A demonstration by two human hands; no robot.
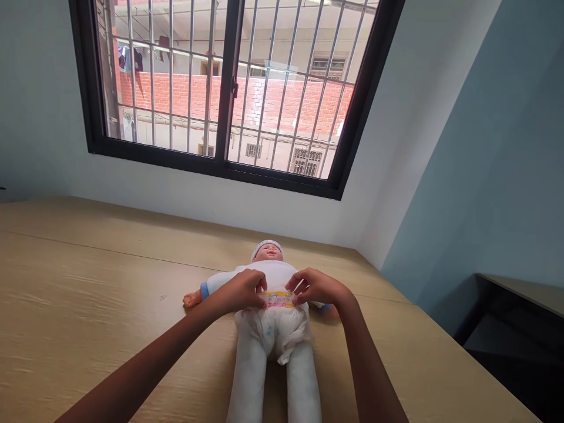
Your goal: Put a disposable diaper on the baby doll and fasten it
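Observation:
A baby doll [274, 271] in a white top with blue cuffs and a white cap lies on its back, head toward the window and legs toward me. Around its hips is a white diaper [274, 323] with a yellow and pink printed waistband; its leg edge is ruffled on the right side. My left hand [247, 289] has its fingers curled at the left end of the waistband. At the right end, my right hand [316, 288] grips the band with bent fingers and thumb. The fingertips' exact hold is partly hidden.
The doll lies on a wide light-wood table [132, 305] with a seam running across it. Behind the table, a dark-framed window [220, 167] with metal bars is set in the wall. A dark piece of furniture [506, 335] stands at the right, beyond the table edge.

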